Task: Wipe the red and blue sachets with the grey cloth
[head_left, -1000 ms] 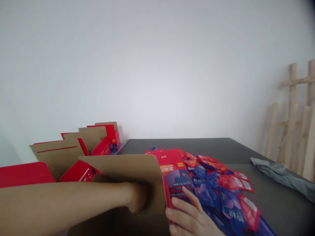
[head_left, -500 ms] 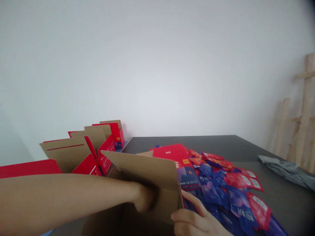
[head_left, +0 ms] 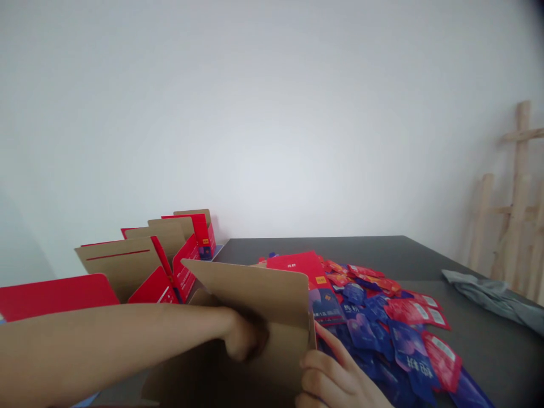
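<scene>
An open cardboard box (head_left: pixel 280 351), brown inside, is tilted towards me at the bottom centre, one flap standing up at its far side. Deep in it is my left hand (head_left: pixel 242 338), reaching in from the left against the inner wall; its fingers are lost in shadow and blur. My right hand (head_left: pixel 335 371) grips the box's right edge, thumb outside along the wall and fingers curled around it. Just behind the box stands a red and blue printed carton (head_left: pixel 300 262). Beside my right hand lies a heap of blue sachets (head_left: pixel 374 334) and red sachets (head_left: pixel 419 313).
Several open red boxes (head_left: pixel 159 289) with raised brown flaps stand in a row to the left, reaching back towards the wall. A grey cloth (head_left: pixel 488 294) lies on the dark table (head_left: pixel 352 246) at the right. Wooden posts (head_left: pixel 521 198) rise beyond the table's right side.
My left hand has shifted slightly down and left inside the box. My right hand keeps its hold on the edge, a little lower. The whole view has turned slightly.
</scene>
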Motion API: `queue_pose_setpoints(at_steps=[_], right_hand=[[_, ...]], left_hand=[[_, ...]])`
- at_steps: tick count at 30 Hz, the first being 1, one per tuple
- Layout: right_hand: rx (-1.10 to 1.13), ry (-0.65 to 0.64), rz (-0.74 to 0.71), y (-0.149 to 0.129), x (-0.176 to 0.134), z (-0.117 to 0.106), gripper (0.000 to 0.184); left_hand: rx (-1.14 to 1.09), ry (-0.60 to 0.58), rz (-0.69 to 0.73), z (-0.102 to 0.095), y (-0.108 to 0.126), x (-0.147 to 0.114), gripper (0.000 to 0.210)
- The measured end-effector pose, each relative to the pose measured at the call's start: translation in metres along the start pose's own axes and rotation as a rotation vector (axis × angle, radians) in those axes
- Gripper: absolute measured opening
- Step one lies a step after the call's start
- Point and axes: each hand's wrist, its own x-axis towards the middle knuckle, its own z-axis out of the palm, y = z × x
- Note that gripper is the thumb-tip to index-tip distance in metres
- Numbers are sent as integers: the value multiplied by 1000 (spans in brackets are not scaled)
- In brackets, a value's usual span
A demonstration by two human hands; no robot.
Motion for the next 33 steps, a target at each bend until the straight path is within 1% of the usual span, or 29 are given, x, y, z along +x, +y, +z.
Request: queue_pose_setpoints(at_steps=[3, 4, 6, 7, 8, 9, 10, 12, 14, 16, 18, 20, 22, 25, 27, 29, 30, 31, 32, 33], right_hand=[[3, -11, 31, -2, 3, 1, 30], [20, -14, 57, -1, 6, -1, 30], [78, -24, 139, 5, 13, -8, 26], [116, -23, 181, 9, 17, -12, 23], [157, -9, 209, 15, 20, -15, 22], [195, 12, 225, 21, 24, -17, 27], [225, 32, 228, 28, 26, -18, 36], [250, 59, 225, 41, 31, -17, 56], [253, 37, 249, 54, 36, -15, 68], [266, 9, 280, 65, 41, -11, 75], [277, -3, 297, 74, 46, -7, 80], [254, -11, 287, 82, 51, -1, 84], [221, -14, 265, 90, 54, 6, 86], [260, 10, 274, 100, 53, 20, 88], [339, 73, 328, 106, 46, 33, 91], [398, 202, 450, 112, 36, 48, 86], [405, 279, 537, 115, 30, 57, 78], [391, 325, 629, 118, 24, 65, 70], [363, 309, 702, 121, 18, 73, 64], [328, 251, 751, 123, 13, 81, 62]], left_hand=[[-133, -189, -20, -32, -2, -11, 30], [-166, -220, -27, -46, -1, -19, 33], [-252, -235, -32, -77, 4, -43, 35], [-300, -223, -27, -95, 8, -58, 35], [-427, -209, -20, -113, 14, -76, 33], [-526, -206, -8, -131, 20, -94, 33], [-582, -165, 1, -148, 28, -114, 34], [-619, -39, -3, -177, 45, -152, 41], [-588, 74, -43, -197, 63, -183, 47], [-510, 136, -102, -204, 81, -199, 48], [-405, 152, -166, -201, 96, -199, 40], [-281, 173, -240, -194, 106, -186, 25], [-139, 235, -302, -187, 110, -168, 15], [17, 368, -312, -183, 104, -144, 17], [52, 440, -300, -185, 96, -137, 19], [72, 508, -294, -189, 86, -134, 20], [79, 542, -290, -192, 80, -133, 20], [89, 576, -291, -195, 74, -132, 20], [109, 609, -298, -199, 67, -131, 20], [152, 639, -311, -203, 59, -129, 21]])
